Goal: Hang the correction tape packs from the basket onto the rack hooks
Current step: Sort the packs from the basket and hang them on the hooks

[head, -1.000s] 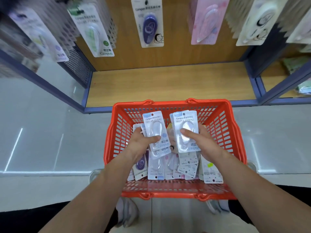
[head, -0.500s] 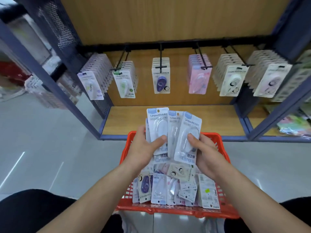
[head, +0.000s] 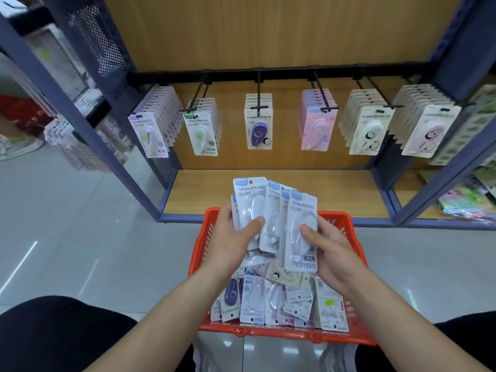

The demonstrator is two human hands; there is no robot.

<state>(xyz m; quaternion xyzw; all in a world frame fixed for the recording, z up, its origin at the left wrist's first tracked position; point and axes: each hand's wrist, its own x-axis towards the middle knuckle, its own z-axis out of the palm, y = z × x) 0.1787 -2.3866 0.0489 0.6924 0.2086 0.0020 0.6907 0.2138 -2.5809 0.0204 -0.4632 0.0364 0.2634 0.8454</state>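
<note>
Both hands hold a fan of white correction tape packs (head: 276, 210) above the orange basket (head: 354, 253). My left hand (head: 230, 242) grips the left packs with its thumb across the front. My right hand (head: 332, 248) pinches the rightmost pack (head: 302, 232) from the right side. More packs of several designs (head: 279, 299) lie in the basket below. Ahead, a black rail (head: 281, 73) carries several hooks, each with a row of hung packs, such as the purple one (head: 258, 122) in the middle and the pink one (head: 318, 122).
A wooden shelf board (head: 268, 191) lies under the hung packs, framed by blue metal posts (head: 67, 108). More goods sit on the shelf unit at right (head: 467, 200). Grey tiled floor surrounds the basket. My dark-clothed knees flank it at the bottom corners.
The hands lifted the packs out of the basket and brought them together into one fan. The view tilted up, so the rail and hooks came into sight.
</note>
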